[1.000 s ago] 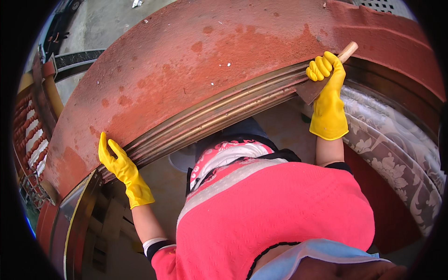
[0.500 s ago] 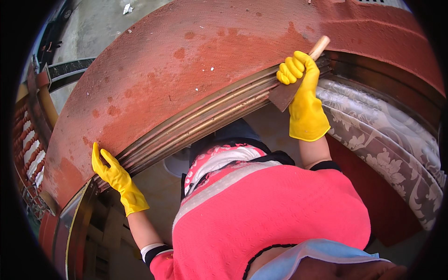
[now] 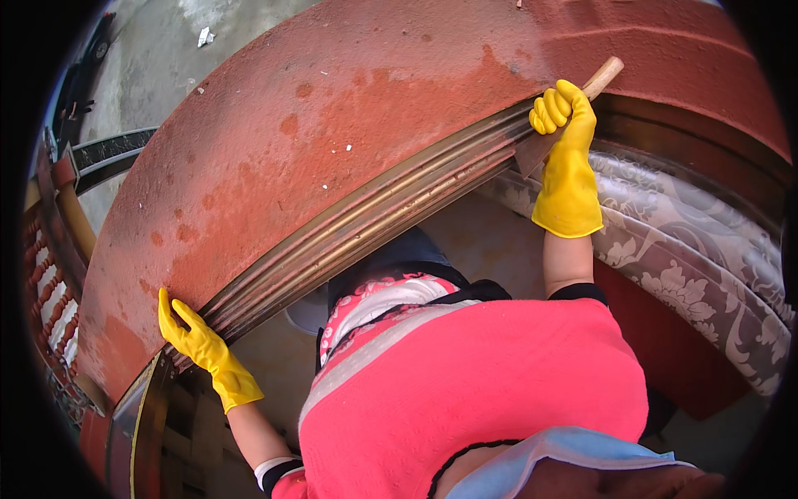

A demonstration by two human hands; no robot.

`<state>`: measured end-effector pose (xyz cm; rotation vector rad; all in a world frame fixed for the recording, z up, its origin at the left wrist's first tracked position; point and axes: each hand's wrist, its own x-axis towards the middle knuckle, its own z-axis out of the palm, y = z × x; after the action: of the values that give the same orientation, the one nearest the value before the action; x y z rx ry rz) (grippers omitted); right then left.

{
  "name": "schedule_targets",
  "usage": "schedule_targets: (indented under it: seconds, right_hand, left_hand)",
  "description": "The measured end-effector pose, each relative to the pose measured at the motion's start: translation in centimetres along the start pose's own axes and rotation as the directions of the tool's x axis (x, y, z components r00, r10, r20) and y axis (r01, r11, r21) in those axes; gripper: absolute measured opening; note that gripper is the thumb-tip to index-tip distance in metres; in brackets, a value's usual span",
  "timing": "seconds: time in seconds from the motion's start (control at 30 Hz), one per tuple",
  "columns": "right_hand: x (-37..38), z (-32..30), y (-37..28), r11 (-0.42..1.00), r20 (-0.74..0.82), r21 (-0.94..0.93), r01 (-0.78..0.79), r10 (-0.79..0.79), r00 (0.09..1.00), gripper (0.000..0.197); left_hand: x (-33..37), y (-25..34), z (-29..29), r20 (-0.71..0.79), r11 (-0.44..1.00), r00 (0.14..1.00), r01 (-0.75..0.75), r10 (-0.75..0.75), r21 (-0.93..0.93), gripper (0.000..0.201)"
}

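My right hand (image 3: 567,158), in a yellow rubber glove, grips a scraper with a wooden handle (image 3: 604,76) and a flat, rusty-brown metal blade (image 3: 533,153). The handle sticks out past the thumb side, up and to the right. The blade lies over the right end of the metal window track (image 3: 366,209); whether its edge touches the rails cannot be made out. My left hand (image 3: 204,349), gloved alike, rests at the track's left end with fingers stretched out onto the red sill (image 3: 274,175). It holds nothing.
A patterned curtain (image 3: 682,249) hangs close by my right forearm. The window frame's edge (image 3: 143,424) stands beside my left arm. Small white bits (image 3: 348,148) and darker patches mark the sill. Beyond lie a railing (image 3: 104,150) and grey ground (image 3: 162,91).
My right hand has shifted slightly right along the track with the scraper. My left hand stays at the track's left end; the whole view has tilted a little.
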<state>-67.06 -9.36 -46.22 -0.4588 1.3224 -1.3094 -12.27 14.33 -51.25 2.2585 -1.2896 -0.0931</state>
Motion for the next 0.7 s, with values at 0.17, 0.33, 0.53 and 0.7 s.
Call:
schedule_targets:
  seconds: [0.17, 0.33, 0.53, 0.7]
  right_hand:
    - [0.9, -1.7, -0.2, 0.999, 0.06, 0.045, -0.009, 0.006, 0.998, 0.049]
    - [-0.8, 1.8, 1.6, 0.998, 0.141, -0.055, -0.038, 0.045, 0.989, 0.047]
    - [0.2, -0.7, 0.8, 0.994, 0.051, 0.054, -0.098, 0.096, 0.994, 0.049]
    - [-1.1, 1.4, 2.1, 0.994, 0.141, -0.034, -0.102, 0.106, 0.984, 0.048]
  left_hand:
    - [0.0, -0.2, -0.2, 0.036, 1.0, 0.999, -0.003, 0.002, 0.012, 0.033]
    - [0.3, -0.5, -0.2, 0.032, 0.999, 0.999, -0.044, 0.043, 0.026, 0.033]
    - [0.1, 0.5, 0.2, 0.01, 0.997, 0.999, 0.039, -0.039, -0.073, 0.033]
    - [0.1, 0.0, 0.1, -0.014, 0.999, 1.0, -0.014, 0.013, -0.052, 0.032]
